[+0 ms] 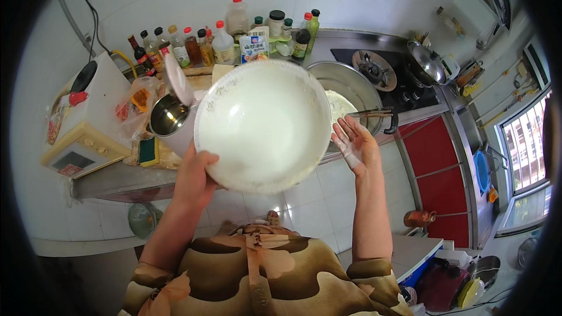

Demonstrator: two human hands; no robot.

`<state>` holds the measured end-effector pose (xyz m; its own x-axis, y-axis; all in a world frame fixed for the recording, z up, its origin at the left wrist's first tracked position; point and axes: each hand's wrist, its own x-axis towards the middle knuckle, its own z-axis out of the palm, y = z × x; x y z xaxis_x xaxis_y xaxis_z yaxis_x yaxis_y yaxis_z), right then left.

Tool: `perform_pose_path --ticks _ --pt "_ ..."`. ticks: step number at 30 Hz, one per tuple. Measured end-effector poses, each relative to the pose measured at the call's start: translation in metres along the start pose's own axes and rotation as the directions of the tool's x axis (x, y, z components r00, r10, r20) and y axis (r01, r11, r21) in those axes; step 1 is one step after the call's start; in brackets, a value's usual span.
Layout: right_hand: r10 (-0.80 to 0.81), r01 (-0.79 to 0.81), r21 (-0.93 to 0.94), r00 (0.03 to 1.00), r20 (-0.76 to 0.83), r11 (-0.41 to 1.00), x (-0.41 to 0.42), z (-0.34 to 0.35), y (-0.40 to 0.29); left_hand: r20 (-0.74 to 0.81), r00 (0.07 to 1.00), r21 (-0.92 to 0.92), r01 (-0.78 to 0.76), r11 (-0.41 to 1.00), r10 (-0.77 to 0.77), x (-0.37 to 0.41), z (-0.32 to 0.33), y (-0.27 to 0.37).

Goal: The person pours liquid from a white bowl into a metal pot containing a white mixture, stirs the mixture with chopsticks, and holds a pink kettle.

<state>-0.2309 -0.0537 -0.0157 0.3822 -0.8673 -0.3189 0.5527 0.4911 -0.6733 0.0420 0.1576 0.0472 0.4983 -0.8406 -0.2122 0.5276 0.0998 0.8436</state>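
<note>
My left hand [197, 171] grips the left rim of a large white bowl [268, 127], thumb inside and fingers beneath. The bowl is tilted towards me and has a faint floral pattern around its inner wall. At its right rim is my right hand [358, 147], palm up with the fingers apart and white powder on the skin. Whether its fingertips touch the rim is hard to tell. Behind the bowl, partly hidden, stands a wide metal pot [364, 83] with a pale floury mass [340, 103] inside. A brown-handled utensil [380, 114] lies across the pot's near side.
Left of the bowl stands an electric kettle [169, 116], lid up. A sponge [148, 152] lies near the cream microwave oven [96, 118]. Several sauce bottles [193, 48] line the wall. On the right are a gas hob [373, 68] and a lidded wok [423, 63].
</note>
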Motion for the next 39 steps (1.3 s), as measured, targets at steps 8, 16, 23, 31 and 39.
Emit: perform_pose_path --ticks 8,16,23,31,39 --pt "-0.095 0.080 -0.371 0.995 -0.024 0.925 0.046 -0.023 -0.014 0.030 0.992 0.130 -0.123 0.984 0.120 0.086 0.055 -0.010" --pt "0.098 -0.094 0.026 0.939 -0.329 0.995 0.053 -0.042 -0.036 0.030 0.965 0.112 -0.264 0.958 0.262 0.165 0.087 -0.016" --pt "0.254 -0.198 0.175 0.879 -0.405 0.964 0.087 -0.057 -0.051 -0.065 0.949 0.173 -0.295 0.940 0.309 0.203 0.116 -0.031" --pt "0.203 -0.181 0.092 0.838 -0.506 0.979 0.148 -0.067 -0.048 -0.135 0.932 0.137 -0.319 0.938 0.337 0.218 0.142 -0.067" --pt "-0.068 -0.175 -0.549 0.917 -0.394 0.818 0.161 -0.059 -0.056 -0.184 0.936 0.161 -0.273 0.948 0.300 0.226 0.141 -0.080"
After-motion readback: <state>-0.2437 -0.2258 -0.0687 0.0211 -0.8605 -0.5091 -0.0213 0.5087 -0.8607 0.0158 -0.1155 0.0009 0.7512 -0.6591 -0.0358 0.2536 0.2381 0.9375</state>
